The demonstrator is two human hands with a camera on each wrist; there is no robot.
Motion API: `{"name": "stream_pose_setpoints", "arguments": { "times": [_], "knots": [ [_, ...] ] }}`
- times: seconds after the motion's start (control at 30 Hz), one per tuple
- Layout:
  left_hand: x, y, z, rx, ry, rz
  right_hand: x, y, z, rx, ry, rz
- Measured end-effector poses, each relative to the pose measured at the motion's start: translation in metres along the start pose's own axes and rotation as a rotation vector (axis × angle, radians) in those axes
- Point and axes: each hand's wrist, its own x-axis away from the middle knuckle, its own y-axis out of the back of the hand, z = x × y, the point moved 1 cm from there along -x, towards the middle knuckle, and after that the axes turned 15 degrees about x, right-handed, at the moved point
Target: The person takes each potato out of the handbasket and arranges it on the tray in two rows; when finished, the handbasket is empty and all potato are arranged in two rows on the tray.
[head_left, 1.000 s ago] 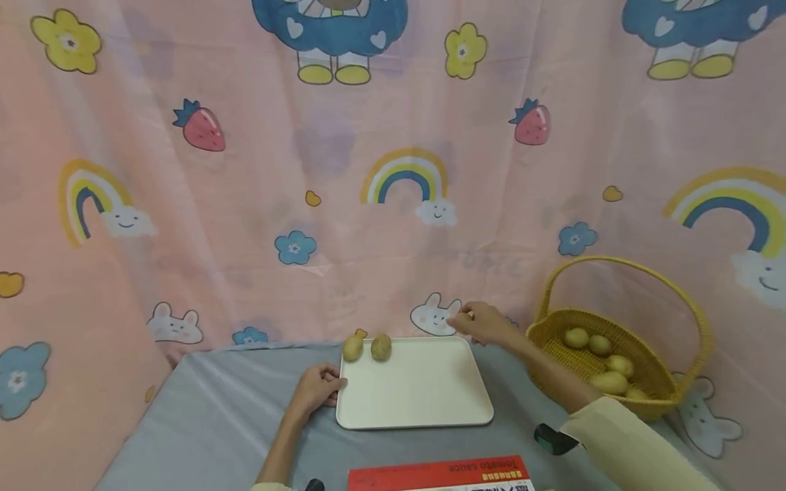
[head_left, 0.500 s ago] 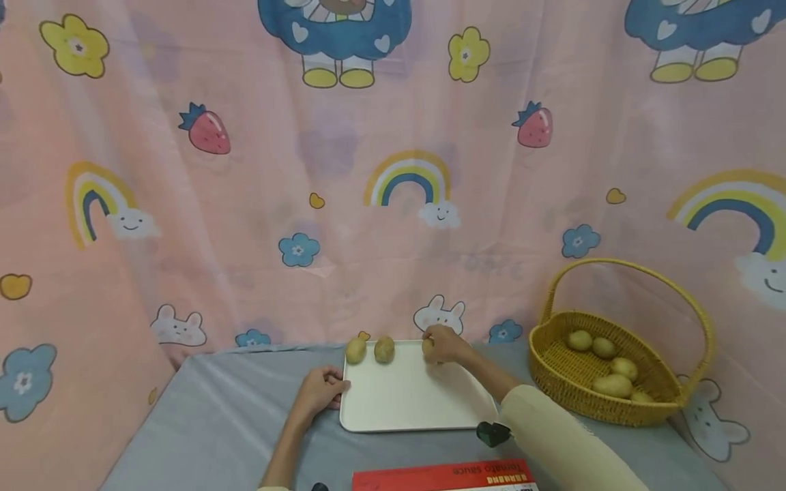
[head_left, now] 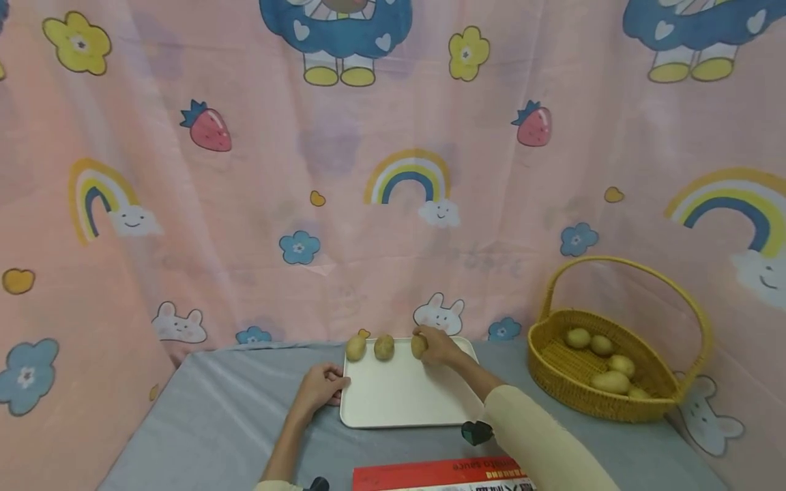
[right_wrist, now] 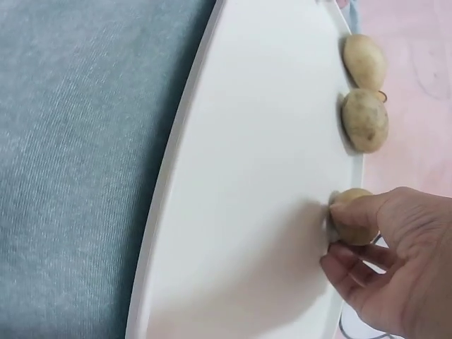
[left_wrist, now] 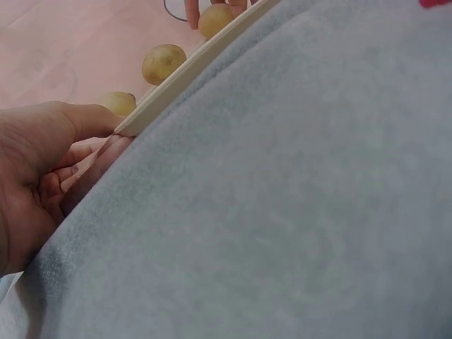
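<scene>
A white tray (head_left: 405,395) lies on the cloth-covered table. Along its far edge sit two potatoes (head_left: 355,348) side by side at the left. To their right, a third potato (right_wrist: 351,218) is pinched between the thumb and fingers of my right hand (head_left: 437,346), low at the tray surface. My left hand (head_left: 319,387) grips the tray's left edge; in the left wrist view the thumb (left_wrist: 95,121) lies on top of the rim and the fingers are curled beneath it.
A yellow wicker basket (head_left: 589,409) with a tall handle stands at the right, with several potatoes (head_left: 610,382) inside. A red box (head_left: 430,472) printed "Tomato sauce" lies at the near edge. A pink patterned curtain (head_left: 344,273) hangs behind the grey-blue tablecloth (head_left: 209,416).
My right hand has moved left and down from the tray's far right corner onto its far edge, with the potato in its fingers. The left hand stays on the rim.
</scene>
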Motion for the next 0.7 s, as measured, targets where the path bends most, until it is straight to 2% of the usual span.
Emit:
{"name": "stream_pose_setpoints", "arguments": {
  "times": [0.23,0.37,0.5,0.6,0.7],
  "knots": [
    [-0.001,0.003,0.000,0.001,0.010,0.031,0.001,0.010,0.003,-0.028,0.018,0.088],
    [-0.002,0.002,-0.003,-0.001,0.010,0.012,0.005,0.022,0.001,-0.003,0.091,0.125],
    [0.000,0.007,-0.003,-0.010,0.004,-0.003,0.008,0.031,0.002,0.000,0.115,0.166],
    [0.002,0.006,-0.002,-0.015,0.007,0.005,0.016,0.045,-0.002,0.001,0.113,0.174],
    [-0.001,0.003,-0.001,-0.013,-0.006,0.019,0.028,0.069,-0.012,0.030,0.129,0.128]
  ]
}}
